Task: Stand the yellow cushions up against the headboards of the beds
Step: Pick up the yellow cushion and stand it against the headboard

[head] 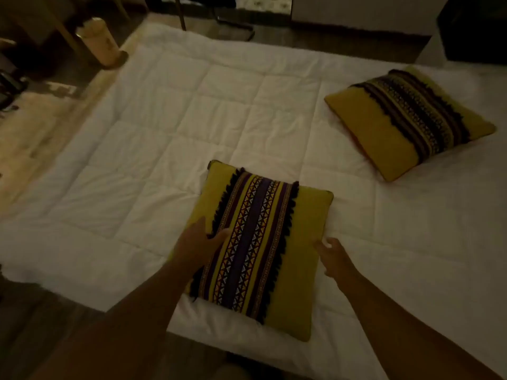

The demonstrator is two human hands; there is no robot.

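A yellow cushion (304,242) with a dark patterned, fringed band down its middle lies flat on the white quilt (170,138), near the bed's front edge. My left hand (196,244) rests on its left side, fingers curled at the fringe. My right hand (333,256) hovers at its right edge with the fingers apart, holding nothing. A second yellow cushion (384,133) of the same pattern lies flat further back on the right. No headboard is in view.
A pale cylindrical bin or lamp (100,41) stands on the floor beyond the bed's far left corner. Dark furniture legs (179,12) and a dark cabinet (474,26) stand at the back. Wooden floor (33,138) runs along the left.
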